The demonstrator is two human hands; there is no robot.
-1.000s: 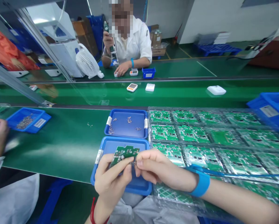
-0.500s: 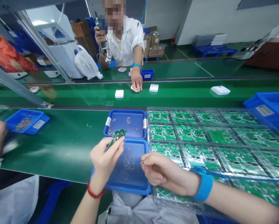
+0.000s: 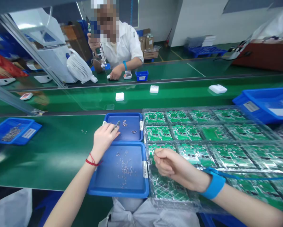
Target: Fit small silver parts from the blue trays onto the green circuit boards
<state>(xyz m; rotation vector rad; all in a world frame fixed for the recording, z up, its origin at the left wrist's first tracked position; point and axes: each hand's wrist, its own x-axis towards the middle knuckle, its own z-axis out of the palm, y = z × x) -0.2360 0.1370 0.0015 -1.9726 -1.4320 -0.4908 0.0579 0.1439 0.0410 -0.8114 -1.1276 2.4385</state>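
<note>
My left hand (image 3: 103,138) reaches over the near left corner of the far blue tray (image 3: 132,118). Its fingers are closed on a small green circuit board (image 3: 116,124), seen almost edge-on. My right hand (image 3: 171,164), with a blue wrist strap (image 3: 214,186), hovers over the clear tray of green boards (image 3: 203,132). It pinches a tiny metal part (image 3: 155,154) between thumb and forefinger. The near blue tray (image 3: 103,186) lies between my hands and holds several small loose metal parts (image 3: 124,167). The far tray holds a few more.
A blue bin of metal parts (image 3: 13,130) sits at the left and a larger blue bin (image 3: 264,101) at the right. White devices (image 3: 120,96) lie on the green conveyor belt. Across it a person in a white coat works beside a small fan (image 3: 78,67).
My left hand carried the board forward from in front of me to the far tray. My right hand parted from the board and moved right over the clear tray, still pinching the part.
</note>
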